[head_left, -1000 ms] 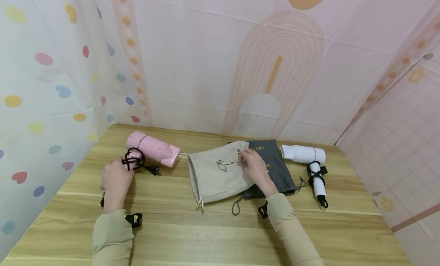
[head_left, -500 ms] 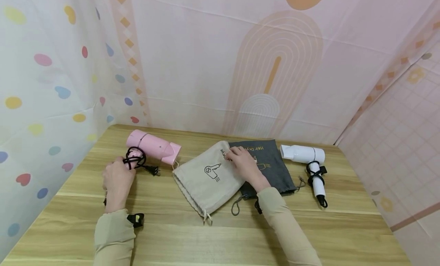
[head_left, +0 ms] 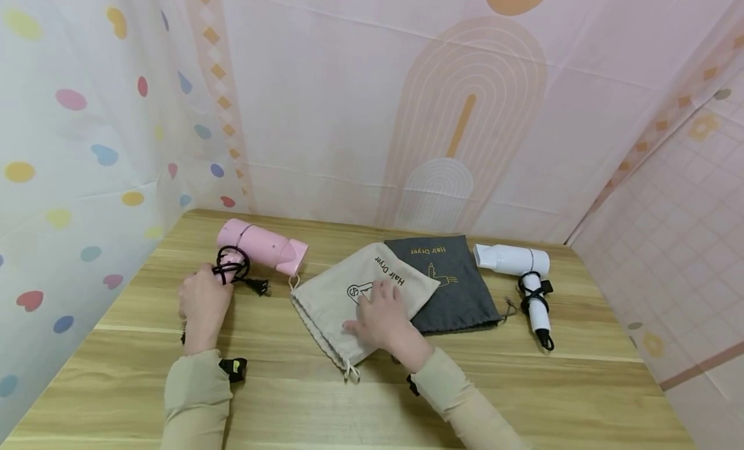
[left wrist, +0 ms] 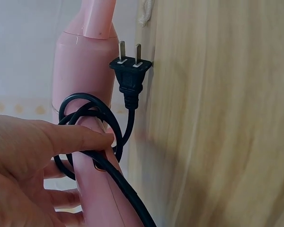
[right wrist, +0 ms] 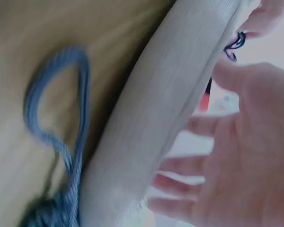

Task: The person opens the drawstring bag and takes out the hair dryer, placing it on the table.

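Observation:
On the left of the table, my left hand (head_left: 203,301) grips the handle of a pink hair dryer (head_left: 264,248). Its black cord is wound around the handle, and the two-pin plug (left wrist: 130,71) sticks out beside the barrel in the left wrist view. Over the beige drawstring bag (head_left: 325,308), printed "Hair Dryer", my right hand (head_left: 380,321) is spread with its fingers extended. In the right wrist view these fingers (right wrist: 180,165) lie at the face of the bag (right wrist: 146,109), gripping nothing; whether all of them touch is unclear. The bag's mouth faces lower left, near the pink dryer's nozzle.
Partly under the beige bag lies a dark grey drawstring bag (head_left: 465,295) with yellow print. A white hair dryer (head_left: 514,261), cord wrapped on its handle, lies to the right. Patterned curtains (head_left: 325,114) stand behind the wooden table (head_left: 302,411) and at both sides.
The beige bag has turned and shifted left, uncovering more of the grey bag. My right hand has left its upper edge and moved down-left over its face. My left hand stays on the pink dryer.

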The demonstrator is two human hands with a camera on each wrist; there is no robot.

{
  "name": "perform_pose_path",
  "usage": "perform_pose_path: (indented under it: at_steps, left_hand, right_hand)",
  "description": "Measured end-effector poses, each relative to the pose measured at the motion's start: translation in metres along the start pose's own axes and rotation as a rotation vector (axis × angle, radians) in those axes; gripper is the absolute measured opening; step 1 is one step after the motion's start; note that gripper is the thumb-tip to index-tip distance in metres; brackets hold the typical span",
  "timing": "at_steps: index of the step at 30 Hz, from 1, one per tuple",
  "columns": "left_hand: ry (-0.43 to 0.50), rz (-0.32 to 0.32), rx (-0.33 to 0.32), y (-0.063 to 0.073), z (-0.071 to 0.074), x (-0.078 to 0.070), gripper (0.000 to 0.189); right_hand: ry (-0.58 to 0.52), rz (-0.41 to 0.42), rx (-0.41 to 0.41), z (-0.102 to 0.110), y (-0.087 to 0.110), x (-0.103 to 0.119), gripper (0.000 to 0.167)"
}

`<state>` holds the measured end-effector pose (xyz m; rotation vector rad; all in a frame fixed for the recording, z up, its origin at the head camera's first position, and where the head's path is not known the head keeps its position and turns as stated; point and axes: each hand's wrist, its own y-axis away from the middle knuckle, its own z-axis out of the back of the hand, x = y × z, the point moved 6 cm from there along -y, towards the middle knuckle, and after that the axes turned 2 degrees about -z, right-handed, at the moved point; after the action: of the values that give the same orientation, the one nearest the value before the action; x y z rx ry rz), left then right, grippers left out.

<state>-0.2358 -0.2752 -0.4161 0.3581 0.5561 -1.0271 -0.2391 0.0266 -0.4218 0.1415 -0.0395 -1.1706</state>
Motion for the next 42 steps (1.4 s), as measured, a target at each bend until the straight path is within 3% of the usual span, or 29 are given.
perform_pose_path:
  at_steps: [4, 13, 20, 32, 37, 42]
  left_hand:
    - [0.005, 0.004, -0.004, -0.001, -0.002, -0.002, 0.045]
    - [0.004, 0.030, 0.001, -0.008, -0.004, -0.003, 0.043]
    - [0.019, 0.048, 0.008, -0.011, -0.008, -0.001, 0.042]
    - [-0.018, 0.079, 0.057, -0.016, -0.011, -0.001, 0.048]
    - [-0.037, 0.077, 0.068, -0.017, -0.013, 0.001, 0.046]
    - [-0.079, 0.028, 0.049, -0.013, -0.013, -0.001, 0.044]
  right_hand:
    - [-0.025, 0.096, 0.044, -0.009, 0.002, 0.009, 0.048]
    - [-0.115, 0.275, 0.087, -0.013, -0.007, 0.015, 0.057]
    - [-0.099, 0.375, 0.142, -0.018, -0.018, 0.017, 0.061]
    - [-0.181, 0.408, 0.171, -0.020, -0.025, 0.012, 0.060]
    - [-0.148, 0.385, 0.114, -0.017, -0.025, 0.008, 0.056]
    - [-0.097, 0.305, 0.033, -0.014, -0.023, 0.003, 0.055]
